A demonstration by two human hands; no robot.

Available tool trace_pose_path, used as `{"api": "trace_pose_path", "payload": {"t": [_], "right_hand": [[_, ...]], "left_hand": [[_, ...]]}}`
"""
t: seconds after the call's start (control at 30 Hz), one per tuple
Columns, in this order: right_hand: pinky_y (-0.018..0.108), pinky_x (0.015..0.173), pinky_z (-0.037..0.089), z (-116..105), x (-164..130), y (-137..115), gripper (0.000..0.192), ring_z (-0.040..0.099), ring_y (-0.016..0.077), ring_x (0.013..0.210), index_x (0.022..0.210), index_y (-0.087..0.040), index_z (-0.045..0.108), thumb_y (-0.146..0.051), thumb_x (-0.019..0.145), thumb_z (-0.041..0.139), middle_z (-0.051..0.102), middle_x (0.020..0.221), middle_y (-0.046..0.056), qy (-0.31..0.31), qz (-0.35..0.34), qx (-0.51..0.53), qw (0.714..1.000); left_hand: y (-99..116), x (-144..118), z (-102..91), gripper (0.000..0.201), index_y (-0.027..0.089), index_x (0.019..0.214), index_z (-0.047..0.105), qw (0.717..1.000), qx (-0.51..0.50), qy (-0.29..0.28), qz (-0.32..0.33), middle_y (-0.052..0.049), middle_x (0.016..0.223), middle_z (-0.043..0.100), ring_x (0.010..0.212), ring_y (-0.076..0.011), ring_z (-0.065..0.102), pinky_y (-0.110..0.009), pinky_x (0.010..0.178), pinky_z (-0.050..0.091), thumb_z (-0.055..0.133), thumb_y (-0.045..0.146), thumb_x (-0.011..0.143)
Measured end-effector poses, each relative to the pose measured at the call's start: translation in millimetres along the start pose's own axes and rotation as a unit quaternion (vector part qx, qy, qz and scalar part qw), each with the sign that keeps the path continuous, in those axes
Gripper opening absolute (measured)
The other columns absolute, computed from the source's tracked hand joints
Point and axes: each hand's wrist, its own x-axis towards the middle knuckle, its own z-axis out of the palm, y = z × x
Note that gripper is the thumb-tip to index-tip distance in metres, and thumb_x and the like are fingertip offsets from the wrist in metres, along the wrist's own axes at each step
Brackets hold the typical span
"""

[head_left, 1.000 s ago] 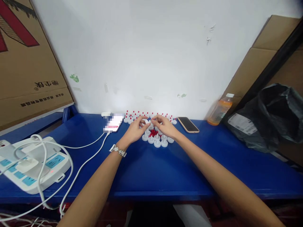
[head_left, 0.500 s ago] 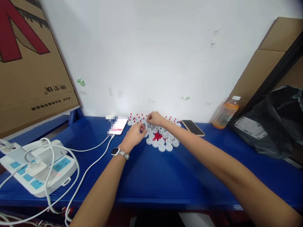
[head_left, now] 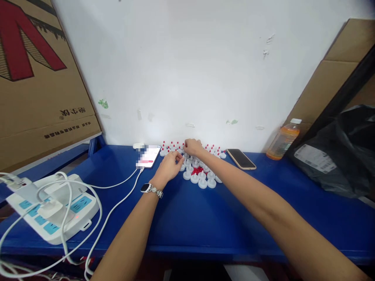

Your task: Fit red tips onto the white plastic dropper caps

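White plastic nozzle caps (head_left: 202, 183) stand in a cluster on the blue table. Those along the back carry small red tips (head_left: 219, 149), while the front ones have bare white spouts. A pile of loose red tips (head_left: 198, 171) lies among the front caps. My left hand (head_left: 170, 166) is at the left side of the cluster, its fingers curled together beside the caps. Over the back rows, my right hand (head_left: 193, 147) is closed in a pinch. Anything between the fingers of either hand is too small or hidden to make out.
Left of the caps lies a lit phone (head_left: 150, 157) on a white cable; a second phone (head_left: 241, 159) lies to the right. A power strip (head_left: 88, 212) with looping cables occupies the left side. An orange drink bottle (head_left: 283, 140) and black plastic bag (head_left: 331, 156) stand right.
The whole view has shifted slightly. My right hand has moved a little among the back caps, its fingers still pinched. My left hand stays beside the cluster.
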Motion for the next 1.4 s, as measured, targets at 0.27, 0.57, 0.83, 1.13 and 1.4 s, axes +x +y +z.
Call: {"api": "trace_pose_path", "payload": {"t": [0.27,0.57,0.83,1.13,1.4], "right_hand": [[0.027,0.064,0.042,-39.9,-60.4,10.1,0.028,0.059,0.0155,0.065,0.076,-0.02,0.057,-0.044,0.09,0.055,0.067,0.07,0.002,0.107,0.001,0.287,0.952],[0.026,0.057,0.035,-31.2,-126.0,18.2,0.045,0.041,0.0126,0.058,0.071,-0.022,0.044,-0.06,0.094,0.04,0.042,0.061,-0.004,0.116,-0.066,0.45,0.883],[0.026,0.047,0.026,-34.9,-123.7,15.2,0.05,0.023,0.0102,0.048,0.062,-0.024,0.033,-0.063,0.085,0.052,0.025,0.054,-0.006,0.026,0.0,0.635,0.772],[0.025,0.056,0.032,-44.8,-129.5,41.2,0.039,0.042,0.0121,0.057,0.061,-0.021,0.041,-0.048,0.089,0.05,0.043,0.057,-0.004,0.087,-0.022,0.349,0.933],[0.024,0.06,0.039,-35.8,-131.7,36.8,0.021,0.055,0.0126,0.061,0.09,-0.019,0.067,-0.039,0.083,0.062,0.06,0.066,-0.003,0.028,-0.016,0.332,0.943]], "left_hand": [[18.5,-5.1,0.8,0.042,0.022,0.128,0.048,0.988,-0.002,0.133,0.078,-0.011,0.125,0.056,0.118,-0.0276,0.052,-0.043,0.095,0.047,0.058,0.04,0.091],[46.1,-11.9,12.6,0.034,0.02,0.129,0.045,0.982,-0.116,0.028,0.146,-0.008,0.109,0.06,0.093,-0.0172,0.06,-0.032,0.086,0.049,0.036,0.04,0.103],[60.7,-12.7,1.6,0.031,0.021,0.128,0.047,0.966,-0.008,0.033,0.255,-0.011,0.121,0.054,0.113,-0.0236,0.052,-0.04,0.103,0.043,0.038,0.034,0.102],[31.2,-0.5,5.8,0.033,0.02,0.115,0.054,0.987,-0.146,0.036,0.054,-0.002,0.088,0.059,0.077,-0.0149,0.056,-0.027,0.069,0.045,0.039,0.045,0.1],[29.6,-6.6,0.5,0.032,0.022,0.118,0.058,0.99,-0.088,-0.037,0.099,-0.004,0.103,0.066,0.087,-0.017,0.061,-0.029,0.075,0.048,0.053,0.041,0.093]]}}
